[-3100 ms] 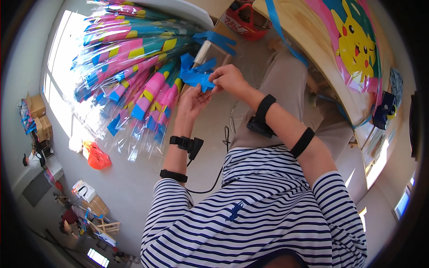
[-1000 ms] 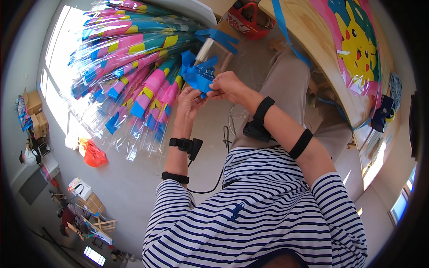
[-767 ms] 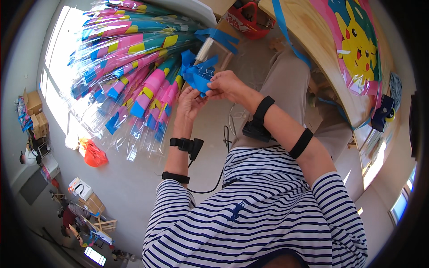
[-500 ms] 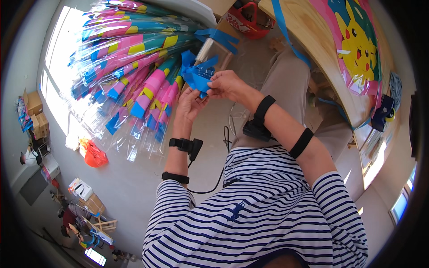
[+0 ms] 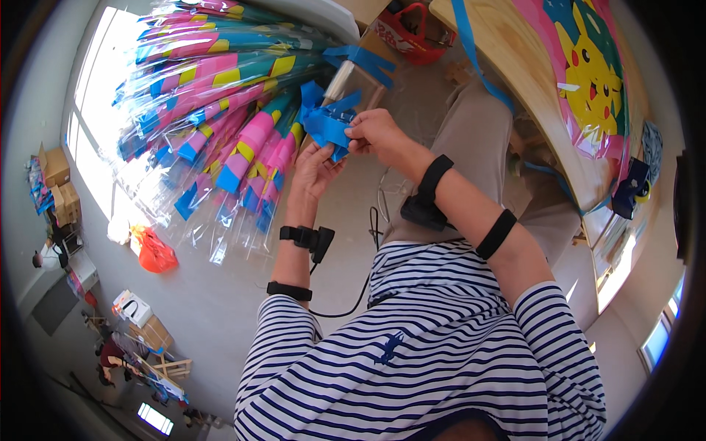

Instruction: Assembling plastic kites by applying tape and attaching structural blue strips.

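A bunched strip of blue fabric ribbon (image 5: pixel 329 126) is held between my two hands, in front of the large pile of wrapped bundles. Below it, my left hand (image 5: pixel 316 170) pinches its lower edge between thumb and fingers. At its right side my right hand (image 5: pixel 373 135) grips the edge with thumb and forefinger. The bundles (image 5: pixel 243 154), striped pink, blue, yellow and green in clear plastic film, lie fanned out just left of my hands. Another blue ribbon (image 5: pixel 360 60) lies above, across their gathered ends.
On my right stands a wooden table (image 5: pixel 507 66) with a yellow cartoon-figure sheet (image 5: pixel 590 88) on it; a blue ribbon hangs over its edge. A red bag (image 5: pixel 415 33) sits at the top, an orange plastic bag (image 5: pixel 157 251) on the floor left. A person (image 5: pixel 112 356) works far left.
My right hand has shifted slightly upward, and the blue ribbon's near edge looks more spread out. My left hand has hardly moved.
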The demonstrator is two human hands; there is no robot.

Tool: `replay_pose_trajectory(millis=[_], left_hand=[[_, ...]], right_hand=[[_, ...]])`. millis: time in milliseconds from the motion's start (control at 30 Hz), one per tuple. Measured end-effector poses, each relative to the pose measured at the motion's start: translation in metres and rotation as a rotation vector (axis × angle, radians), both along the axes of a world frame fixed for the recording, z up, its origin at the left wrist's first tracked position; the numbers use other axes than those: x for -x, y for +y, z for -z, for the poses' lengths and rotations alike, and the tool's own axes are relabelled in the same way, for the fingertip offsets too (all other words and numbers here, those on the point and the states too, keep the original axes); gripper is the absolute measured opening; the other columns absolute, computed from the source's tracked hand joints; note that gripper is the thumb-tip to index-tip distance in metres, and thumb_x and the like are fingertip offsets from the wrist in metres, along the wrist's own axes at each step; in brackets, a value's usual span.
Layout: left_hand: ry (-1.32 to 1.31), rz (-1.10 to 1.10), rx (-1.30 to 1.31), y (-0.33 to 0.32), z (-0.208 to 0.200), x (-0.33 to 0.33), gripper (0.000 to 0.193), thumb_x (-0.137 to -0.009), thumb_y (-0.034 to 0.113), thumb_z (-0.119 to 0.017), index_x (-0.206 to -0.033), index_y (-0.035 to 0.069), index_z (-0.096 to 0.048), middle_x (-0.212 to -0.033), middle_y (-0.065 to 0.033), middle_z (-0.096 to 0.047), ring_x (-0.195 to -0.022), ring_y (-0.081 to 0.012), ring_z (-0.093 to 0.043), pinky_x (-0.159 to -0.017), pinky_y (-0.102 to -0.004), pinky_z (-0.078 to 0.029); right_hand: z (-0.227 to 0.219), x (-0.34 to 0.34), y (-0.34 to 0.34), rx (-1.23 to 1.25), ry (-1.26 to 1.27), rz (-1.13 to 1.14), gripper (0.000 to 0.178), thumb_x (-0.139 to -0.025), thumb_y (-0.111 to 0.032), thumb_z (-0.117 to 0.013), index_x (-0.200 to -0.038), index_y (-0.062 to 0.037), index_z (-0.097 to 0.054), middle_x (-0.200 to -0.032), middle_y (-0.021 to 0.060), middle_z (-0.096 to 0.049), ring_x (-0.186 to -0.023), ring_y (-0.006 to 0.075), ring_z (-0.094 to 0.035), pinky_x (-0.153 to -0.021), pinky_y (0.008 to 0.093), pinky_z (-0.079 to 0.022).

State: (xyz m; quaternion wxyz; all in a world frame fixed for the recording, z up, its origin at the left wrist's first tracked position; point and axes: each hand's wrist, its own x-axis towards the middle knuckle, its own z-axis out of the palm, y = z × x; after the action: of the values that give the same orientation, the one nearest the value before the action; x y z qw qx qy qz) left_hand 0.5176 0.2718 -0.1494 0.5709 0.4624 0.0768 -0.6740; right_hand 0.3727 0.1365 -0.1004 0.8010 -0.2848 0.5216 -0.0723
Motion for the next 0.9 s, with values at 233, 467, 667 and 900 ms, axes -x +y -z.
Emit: replay_pose_trajectory(millis=[233,467,667,900], left_hand=[[0.008,0.011,-0.012,0.002,0.003,-0.001,0.028,-0.088,0.010,-0.074,-0.113,0.007,-0.062,-0.102,-0.0076,-0.070,-0.089,-0.0213,-0.068,-0.083,-0.0411,-0.055],[-0.022,0.025,-0.028,0.000,0.002,0.000,0.023,-0.089,0.009,-0.072,-0.110,0.007,-0.064,-0.099,-0.0065,-0.071,-0.086,-0.0194,-0.068,-0.081,-0.0393,-0.056],[-0.063,0.069,0.013,0.003,0.015,-0.002,0.020,-0.088,0.007,-0.071,-0.107,0.008,-0.065,-0.094,-0.0049,-0.071,-0.082,-0.0178,-0.068,-0.079,-0.0374,-0.056],[-0.296,0.179,-0.103,0.010,0.012,0.005,0.022,-0.086,0.008,-0.072,-0.107,0.004,-0.065,-0.101,-0.0077,-0.070,-0.089,-0.0207,-0.068,-0.079,-0.0370,-0.057]], right_hand=[[-0.002,0.004,-0.004,-0.127,0.010,0.011,0.010,-0.089,-0.005,-0.069,-0.092,-0.0048,-0.060,-0.078,0.0060,-0.063,-0.067,0.0156,-0.065,-0.067,0.0356,-0.058],[-0.011,-0.004,-0.001,-0.060,-0.068,-0.091,0.009,-0.089,-0.008,-0.070,-0.090,-0.0058,-0.061,-0.079,0.0035,-0.064,-0.066,0.0134,-0.065,-0.066,0.0337,-0.058],[-0.013,-0.014,0.004,0.240,0.163,-0.306,0.006,-0.084,-0.002,-0.069,-0.084,-0.0001,-0.064,-0.073,0.0070,-0.066,-0.056,0.0145,-0.065,-0.054,0.0301,-0.056],[-0.005,-0.012,0.005,0.275,0.139,-0.141,0.004,-0.082,0.001,-0.068,-0.082,0.0031,-0.064,-0.070,0.0097,-0.066,-0.056,0.0163,-0.067,-0.052,0.0302,-0.056]])
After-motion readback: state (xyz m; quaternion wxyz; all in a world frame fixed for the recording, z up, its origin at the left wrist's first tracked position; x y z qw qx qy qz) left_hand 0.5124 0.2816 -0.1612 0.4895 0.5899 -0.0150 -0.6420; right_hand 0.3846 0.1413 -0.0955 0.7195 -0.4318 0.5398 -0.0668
